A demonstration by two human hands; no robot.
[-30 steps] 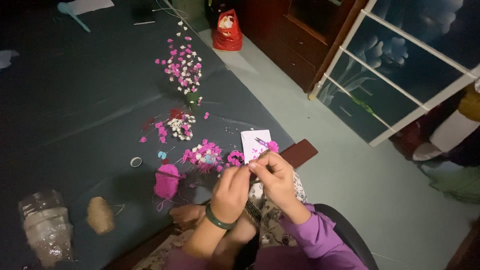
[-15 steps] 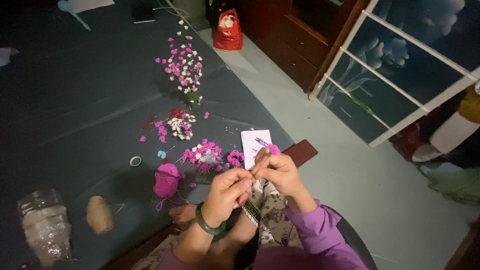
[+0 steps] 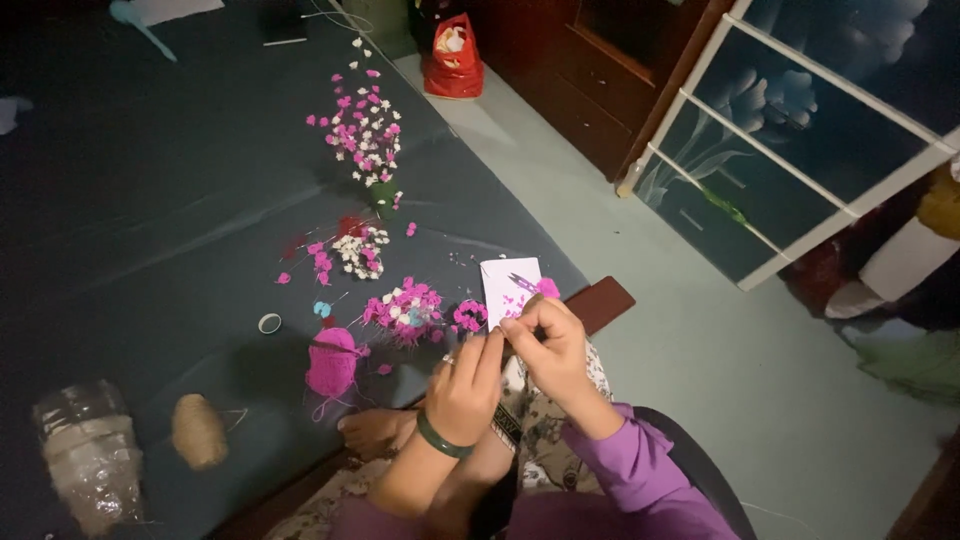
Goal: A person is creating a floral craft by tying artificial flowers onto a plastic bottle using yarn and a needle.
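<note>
Since half a second ago the two hands have drawn a little closer together above the lap, otherwise little has shifted. The left hand, with a green bangle on its wrist, is pinched shut on something too small to make out; the right hand pinches the same spot, fingertips touching. Just beyond them a white card lies on the dark mat, with small scissors on it. Left of the card are pink flower clusters, a ball of pink yarn and a ball of twine. Farther off stands a flower spray, then a red bag.
</note>
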